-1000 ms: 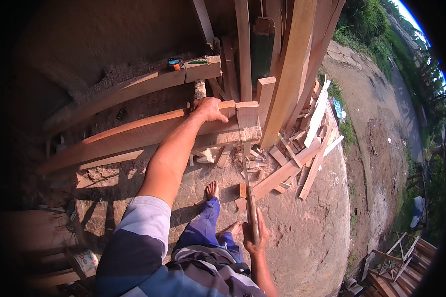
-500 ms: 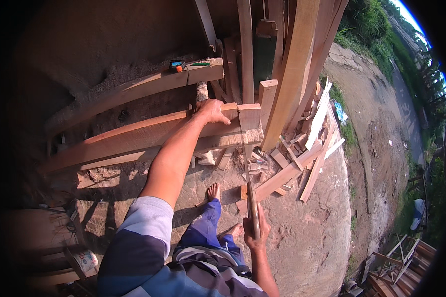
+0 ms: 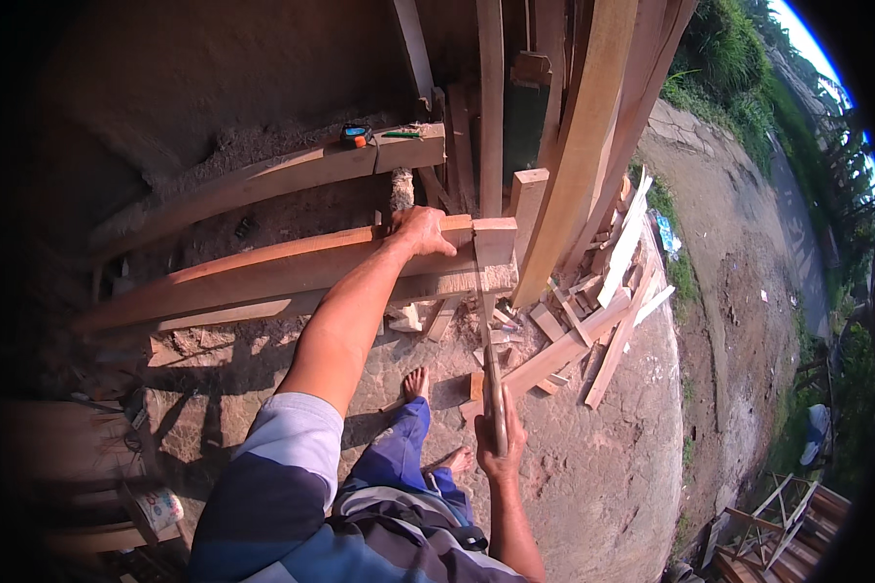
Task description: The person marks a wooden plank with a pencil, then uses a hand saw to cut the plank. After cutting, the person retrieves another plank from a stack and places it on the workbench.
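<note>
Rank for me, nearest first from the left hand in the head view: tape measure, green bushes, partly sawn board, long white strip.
1. Partly sawn board: gripped by the left hand.
2. Tape measure: on the beam beyond.
3. Long white strip: to the right, on the scrap pile.
4. Green bushes: upper right.

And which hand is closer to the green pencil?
Left. The left hand is on the board in front of the beam where the green pencil lies. The right hand is farther back, near the body, holding the saw.
</note>
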The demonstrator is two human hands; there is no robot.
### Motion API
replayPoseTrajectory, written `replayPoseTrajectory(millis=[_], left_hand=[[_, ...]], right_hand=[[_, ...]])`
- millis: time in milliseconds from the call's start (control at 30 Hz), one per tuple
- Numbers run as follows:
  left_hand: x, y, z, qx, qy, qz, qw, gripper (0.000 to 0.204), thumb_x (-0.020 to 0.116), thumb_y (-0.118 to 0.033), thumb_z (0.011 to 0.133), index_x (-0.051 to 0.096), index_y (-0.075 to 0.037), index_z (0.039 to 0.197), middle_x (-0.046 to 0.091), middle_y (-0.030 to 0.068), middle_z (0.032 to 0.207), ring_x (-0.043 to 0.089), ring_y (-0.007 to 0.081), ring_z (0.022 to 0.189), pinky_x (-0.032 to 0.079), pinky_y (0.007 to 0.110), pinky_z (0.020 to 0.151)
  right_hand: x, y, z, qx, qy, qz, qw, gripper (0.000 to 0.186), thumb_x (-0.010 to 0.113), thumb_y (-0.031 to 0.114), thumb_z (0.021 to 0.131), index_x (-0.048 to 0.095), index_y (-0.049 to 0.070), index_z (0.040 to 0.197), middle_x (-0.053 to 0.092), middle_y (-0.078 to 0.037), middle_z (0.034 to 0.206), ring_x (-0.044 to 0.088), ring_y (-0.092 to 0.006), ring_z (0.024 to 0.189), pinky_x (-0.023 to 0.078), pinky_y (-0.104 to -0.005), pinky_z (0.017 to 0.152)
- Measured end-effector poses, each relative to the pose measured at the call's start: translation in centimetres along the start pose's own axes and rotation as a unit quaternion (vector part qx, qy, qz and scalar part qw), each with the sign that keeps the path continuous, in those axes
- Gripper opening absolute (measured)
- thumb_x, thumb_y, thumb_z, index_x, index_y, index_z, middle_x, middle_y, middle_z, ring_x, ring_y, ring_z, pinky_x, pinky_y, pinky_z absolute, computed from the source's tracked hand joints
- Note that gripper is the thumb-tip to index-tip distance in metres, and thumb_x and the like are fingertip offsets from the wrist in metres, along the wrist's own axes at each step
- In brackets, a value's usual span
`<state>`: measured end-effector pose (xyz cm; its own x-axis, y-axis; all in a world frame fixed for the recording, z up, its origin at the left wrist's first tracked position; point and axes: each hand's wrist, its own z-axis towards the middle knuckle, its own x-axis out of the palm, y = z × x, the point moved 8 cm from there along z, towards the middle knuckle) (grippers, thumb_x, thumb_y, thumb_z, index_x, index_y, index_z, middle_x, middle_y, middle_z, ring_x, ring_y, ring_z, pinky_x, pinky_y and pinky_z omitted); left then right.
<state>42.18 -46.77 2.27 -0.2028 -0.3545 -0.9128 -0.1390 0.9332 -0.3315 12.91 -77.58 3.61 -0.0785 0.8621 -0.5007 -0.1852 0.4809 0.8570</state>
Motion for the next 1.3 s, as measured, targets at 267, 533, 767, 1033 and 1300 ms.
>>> replayPoseTrajectory(millis=[267, 533, 767, 1033, 1300], left_hand=[[1.3, -0.8, -2.2, -0.008, -0.044, 0.012, 0.999, 0.053, 0.088, -0.038, 0.059, 0.073, -0.009, 0.101, 0.076, 0.0162, 0.098, 0.072, 0.0378, 0.098, 0.051, 0.052, 0.086], [0.0, 0.0, -0.2, 0.0, 0.001, 0.008, 1.0, 0.068, 0.089, -0.05, 0.055, 0.075, -0.01, 0.108, 0.077, 0.0141, 0.1, 0.072, 0.0357, 0.1, 0.051, 0.05, 0.087], [1.1, -0.4, -1.8, 0.004, -0.042, 0.007, 0.999, 0.057, 0.088, -0.04, 0.058, 0.073, -0.008, 0.102, 0.076, 0.0161, 0.097, 0.072, 0.0381, 0.098, 0.051, 0.052, 0.086], [0.4, 0.1, -0.2, 0.003, -0.002, 0.018, 1.0, 0.07, 0.09, -0.051, 0.052, 0.076, -0.01, 0.106, 0.077, 0.0145, 0.1, 0.073, 0.0351, 0.098, 0.05, 0.054, 0.088], [1.0, -0.4, -1.6, 0.006, -0.014, -0.023, 1.0, 0.063, 0.089, -0.044, 0.054, 0.074, -0.006, 0.103, 0.076, 0.0176, 0.1, 0.071, 0.0392, 0.1, 0.049, 0.054, 0.092]], right_hand=[[2.6, 0.3, 7.0, -0.001, -0.038, 0.074, 0.997, 0.059, 0.068, 0.007, 0.088, 0.053, 0.002, 0.145, 0.073, -0.02, 0.102, 0.071, -0.0269, 0.084, 0.056, -0.0372, 0.078], [-0.8, 0.2, -1.5, -0.004, -0.007, 0.0, 1.0, 0.064, 0.074, 0.011, 0.087, 0.051, -0.002, 0.145, 0.071, -0.024, 0.121, 0.074, -0.0364, 0.105, 0.059, -0.0389, 0.088], [1.4, -0.4, 2.5, 0.028, -0.019, 0.048, 0.998, 0.062, 0.069, 0.009, 0.087, 0.052, 0.003, 0.146, 0.07, -0.024, 0.121, 0.075, -0.0349, 0.098, 0.058, -0.0395, 0.083], [1.6, -1.5, 1.6, 0.01, -0.012, 0.037, 0.999, 0.067, 0.072, 0.012, 0.088, 0.048, 0.003, 0.149, 0.067, -0.024, 0.129, 0.07, -0.0358, 0.115, 0.056, -0.0403, 0.094], [2.8, -1.7, 4.9, 0.0, -0.037, 0.049, 0.998, 0.058, 0.07, 0.012, 0.089, 0.054, 0.002, 0.145, 0.072, -0.021, 0.119, 0.073, -0.026, 0.105, 0.055, -0.0366, 0.089]])
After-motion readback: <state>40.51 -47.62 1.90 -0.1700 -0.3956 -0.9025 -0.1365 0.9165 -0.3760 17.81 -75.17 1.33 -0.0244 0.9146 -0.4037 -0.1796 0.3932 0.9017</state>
